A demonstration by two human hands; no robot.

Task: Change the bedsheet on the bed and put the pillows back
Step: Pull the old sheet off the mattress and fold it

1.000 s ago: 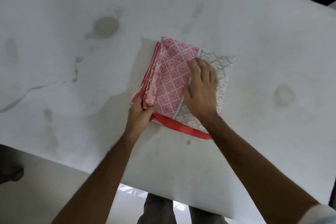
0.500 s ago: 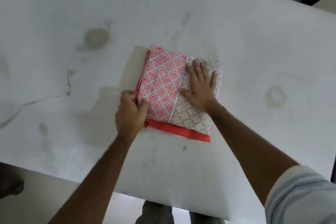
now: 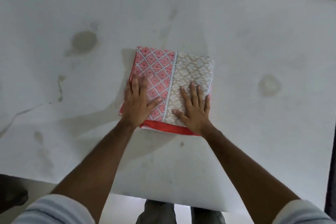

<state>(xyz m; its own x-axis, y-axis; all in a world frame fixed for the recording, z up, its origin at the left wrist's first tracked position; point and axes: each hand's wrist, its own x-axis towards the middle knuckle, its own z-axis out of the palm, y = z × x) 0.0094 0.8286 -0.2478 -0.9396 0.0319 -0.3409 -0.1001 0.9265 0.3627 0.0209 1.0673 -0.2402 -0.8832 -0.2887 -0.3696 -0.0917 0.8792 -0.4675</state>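
1. Cotton, by the look of it: the folded bedsheet (image 3: 172,85) lies on the bare mattress (image 3: 254,32) straight ahead of me, pink diamond print under my left side, beige leaf print under my right, with a red band along the edge nearest me.
2. My left hand (image 3: 138,103) rests flat on the near-left corner of the bedsheet, fingers spread and partly blurred. It grips nothing that I can see.
3. My right hand (image 3: 195,108) lies flat on the near-right part, palm down, fingers spread, also gripping nothing. Both hands are apart, with the white dotted stripe of the print between them.
4. Judging by the task, the step in hand is opening this bundle out. To do it well I would find the loose top layer at one edge, pinch it with both hands, and lift it away from me rather than drag the whole stack across the stained mattress.
5. No pillows show anywhere around my hands.
6. No brand, label or writing can be read on the bedsheet or the mattress.
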